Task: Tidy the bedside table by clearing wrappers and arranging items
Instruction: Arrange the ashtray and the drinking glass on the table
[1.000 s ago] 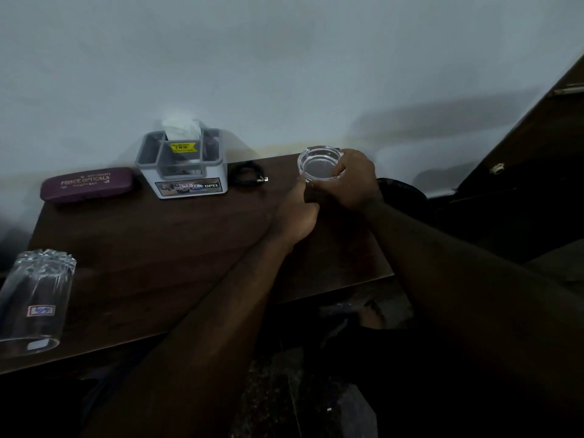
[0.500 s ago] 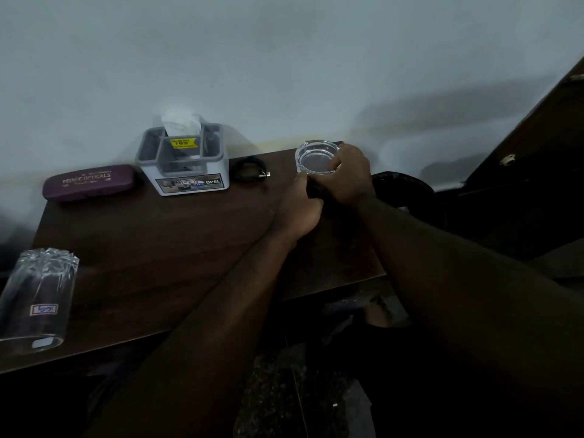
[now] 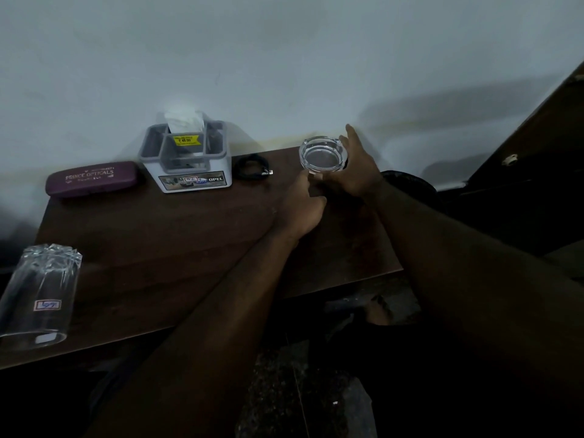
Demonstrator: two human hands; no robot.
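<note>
Sitting near the table's (image 3: 189, 248) far-right corner, glass ashtray (image 3: 323, 154) (seemingly released); right hand (image 3: 354, 172) spread wide.

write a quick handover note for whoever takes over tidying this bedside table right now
Right hand: open, fingers spread beside the glass ashtray, at most loosely touching it.
Left hand: fingertips at the ashtray's near edge, no grip.
On the table: ashtray at the back right, black cable, grey organiser, purple glasses case along the back, upturned glass at the front left.
Done: no wrappers visible.
Left: settle the ashtray, place the glass.
</note>
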